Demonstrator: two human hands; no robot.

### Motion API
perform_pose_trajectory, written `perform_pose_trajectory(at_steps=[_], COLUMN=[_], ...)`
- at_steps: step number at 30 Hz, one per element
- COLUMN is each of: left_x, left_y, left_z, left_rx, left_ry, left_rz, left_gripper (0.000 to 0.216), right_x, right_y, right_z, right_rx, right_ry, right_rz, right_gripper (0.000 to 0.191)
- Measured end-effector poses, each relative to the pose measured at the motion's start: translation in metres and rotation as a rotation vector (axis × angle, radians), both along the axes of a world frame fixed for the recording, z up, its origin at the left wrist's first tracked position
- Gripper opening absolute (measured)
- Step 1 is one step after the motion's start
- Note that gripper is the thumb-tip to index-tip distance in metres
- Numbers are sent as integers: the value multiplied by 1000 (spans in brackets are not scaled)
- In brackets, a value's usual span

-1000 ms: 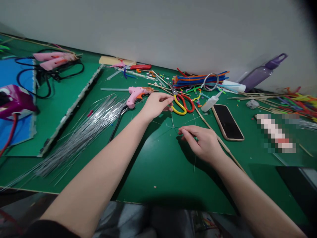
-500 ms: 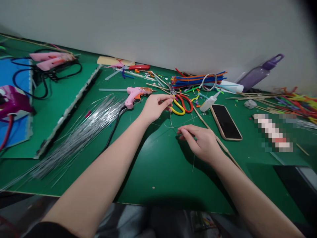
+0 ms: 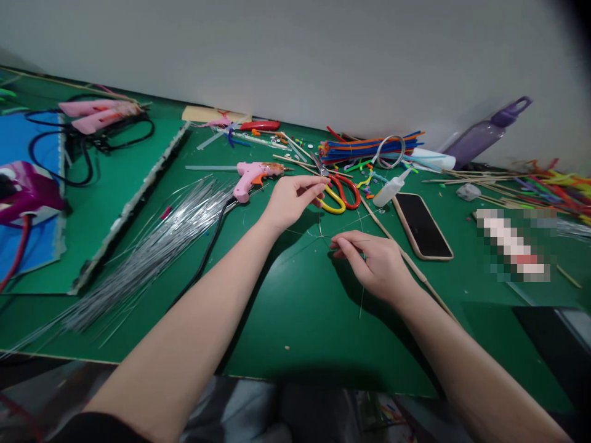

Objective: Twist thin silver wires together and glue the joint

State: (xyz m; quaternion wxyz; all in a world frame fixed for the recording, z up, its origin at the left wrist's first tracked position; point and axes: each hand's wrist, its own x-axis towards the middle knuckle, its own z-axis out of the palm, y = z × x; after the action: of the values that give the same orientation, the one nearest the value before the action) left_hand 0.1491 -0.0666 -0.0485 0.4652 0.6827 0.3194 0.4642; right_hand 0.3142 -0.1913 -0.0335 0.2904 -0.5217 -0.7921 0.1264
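Note:
Thin silver wire runs between my hands, with several strands crossing in a loose loop above the table. My left hand pinches an upper strand between thumb and fingertips. Lower and to the right, my right hand is closed on the wire near the crossing point, and one strand hangs below it. Scissors with a yellow and a red handle lie just beyond my left fingertips. A pink glue gun rests left of that hand. A bundle of straight silver wires lies by my left forearm.
On the green table a phone and a glue bottle lie right of the hands. Pipe cleaners and a purple bottle are near the wall. Two more pink glue guns lie at the far left, by a foam board's edge.
Both hands keep their grips on the wire and have barely moved. The view has shifted slightly, and the strand below my left hand sits a little differently.

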Motion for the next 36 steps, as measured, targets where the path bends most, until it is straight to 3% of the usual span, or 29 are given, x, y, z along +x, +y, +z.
perform_pose_trajectory(at_steps=[7,14,36], left_x=[-6,-4,-5], left_y=[7,6,1], left_z=[2,0,-3], left_rx=[-110,-214,112], left_ry=[67,-34,46], left_rz=[15,17,87], left_gripper=[21,12,19], right_x=[0,0,1], right_y=[0,1,4], right_z=[1,-2,-5], right_rx=[0,5,-74], right_ry=[9,21,117], right_rz=[-4,-8,-79], right_gripper=[21,21,25])
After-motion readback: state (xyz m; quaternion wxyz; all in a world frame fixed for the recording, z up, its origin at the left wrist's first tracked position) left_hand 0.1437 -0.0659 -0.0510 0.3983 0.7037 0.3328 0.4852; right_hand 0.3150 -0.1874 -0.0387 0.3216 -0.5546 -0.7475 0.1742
